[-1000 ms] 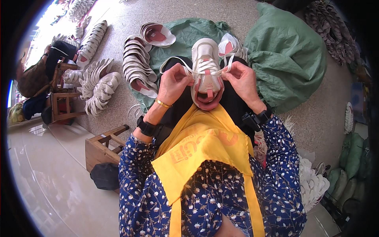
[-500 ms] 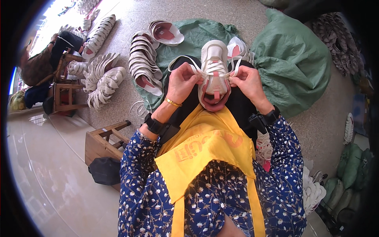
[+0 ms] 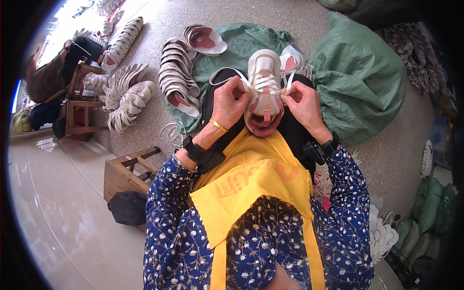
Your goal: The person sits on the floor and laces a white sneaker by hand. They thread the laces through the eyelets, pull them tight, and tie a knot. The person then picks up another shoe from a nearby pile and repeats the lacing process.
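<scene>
A white and pink sneaker [image 3: 264, 92] rests between my knees, its toe pointing away from me and its opening toward me. White lace [image 3: 264, 81] crosses its front in several rows. My left hand [image 3: 231, 101] pinches the lace at the shoe's left side, and a loop of it arcs out over my knee. On the other side my right hand [image 3: 302, 104] is closed on the lace, with a short loop standing up above the fingers. Both hands are level with the upper eyelets, close to the tongue.
Stacked shoe uppers [image 3: 178, 72] lie on a green sheet [image 3: 241, 41] ahead on the left. A bulging green sack [image 3: 357, 82] stands at the right. To my left are a wooden stool [image 3: 123, 176], more upper stacks [image 3: 128, 99] and a seated person [image 3: 46, 79].
My left hand has shifted slightly right, nearer the shoe, still pinching the lace. The right hand and the sneaker have barely moved.
</scene>
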The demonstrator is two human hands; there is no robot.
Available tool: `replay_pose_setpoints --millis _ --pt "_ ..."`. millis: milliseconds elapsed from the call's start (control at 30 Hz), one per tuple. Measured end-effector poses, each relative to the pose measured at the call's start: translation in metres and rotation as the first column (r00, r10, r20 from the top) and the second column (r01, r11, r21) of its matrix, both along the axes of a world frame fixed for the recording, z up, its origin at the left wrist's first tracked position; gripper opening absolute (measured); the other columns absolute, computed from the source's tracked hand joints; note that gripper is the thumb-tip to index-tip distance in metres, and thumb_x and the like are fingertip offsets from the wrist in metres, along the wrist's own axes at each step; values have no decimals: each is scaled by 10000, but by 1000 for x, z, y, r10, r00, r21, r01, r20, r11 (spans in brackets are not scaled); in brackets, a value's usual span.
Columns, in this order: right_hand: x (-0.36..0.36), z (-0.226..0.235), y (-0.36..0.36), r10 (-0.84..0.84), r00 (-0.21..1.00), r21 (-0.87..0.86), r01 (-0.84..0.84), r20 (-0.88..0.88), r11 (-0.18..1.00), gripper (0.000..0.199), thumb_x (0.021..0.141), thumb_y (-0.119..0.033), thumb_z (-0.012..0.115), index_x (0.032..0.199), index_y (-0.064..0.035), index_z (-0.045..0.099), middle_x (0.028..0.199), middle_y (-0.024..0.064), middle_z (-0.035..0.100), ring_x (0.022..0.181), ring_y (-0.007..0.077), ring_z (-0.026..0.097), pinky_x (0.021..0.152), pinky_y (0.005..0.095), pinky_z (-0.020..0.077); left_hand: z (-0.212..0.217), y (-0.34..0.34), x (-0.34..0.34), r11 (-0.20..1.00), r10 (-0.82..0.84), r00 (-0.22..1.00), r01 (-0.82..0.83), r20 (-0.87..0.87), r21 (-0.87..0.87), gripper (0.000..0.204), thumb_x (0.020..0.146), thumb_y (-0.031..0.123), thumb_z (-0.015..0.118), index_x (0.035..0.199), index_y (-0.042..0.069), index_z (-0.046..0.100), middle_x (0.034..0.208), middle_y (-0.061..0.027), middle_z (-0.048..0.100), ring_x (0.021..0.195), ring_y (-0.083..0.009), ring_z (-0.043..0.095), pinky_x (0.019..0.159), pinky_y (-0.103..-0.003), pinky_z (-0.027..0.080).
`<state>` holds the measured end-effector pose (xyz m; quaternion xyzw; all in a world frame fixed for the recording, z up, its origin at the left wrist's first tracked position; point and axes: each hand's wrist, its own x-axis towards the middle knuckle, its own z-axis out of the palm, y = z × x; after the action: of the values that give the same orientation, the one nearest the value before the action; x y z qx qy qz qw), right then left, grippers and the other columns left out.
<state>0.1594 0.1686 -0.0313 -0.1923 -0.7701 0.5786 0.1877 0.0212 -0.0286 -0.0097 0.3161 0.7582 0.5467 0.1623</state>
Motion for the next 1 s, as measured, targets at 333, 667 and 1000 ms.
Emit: replay_pose_setpoints --millis 333,667,1000 --pt "1 2 8 118 987 -38 -114 106 993 79 924 39 703 920 1 634 919 38 728 845 89 702 765 257 601 8 10 14 994 -83 846 110 -527 19 161 785 -70 667 825 1 528 738 -123 545 595 -248 598 559 -349 466" --pt "9 36 6 -69 991 263 36 118 964 169 819 -45 808 877 -7 653 728 69 673 648 168 686 619 310 552 10 -6 11 998 42 972 -52 -229 -41 254 812 57 789 890 12 552 693 -67 548 592 -175 566 572 -311 480" --pt "11 40 -16 59 998 453 -63 23 889 166 819 -26 754 942 25 656 884 140 637 784 278 682 681 366 558 17 -6 21 984 -143 913 91 -382 -152 341 801 91 725 1068 8 530 980 -175 556 922 -365 587 789 -459 497"
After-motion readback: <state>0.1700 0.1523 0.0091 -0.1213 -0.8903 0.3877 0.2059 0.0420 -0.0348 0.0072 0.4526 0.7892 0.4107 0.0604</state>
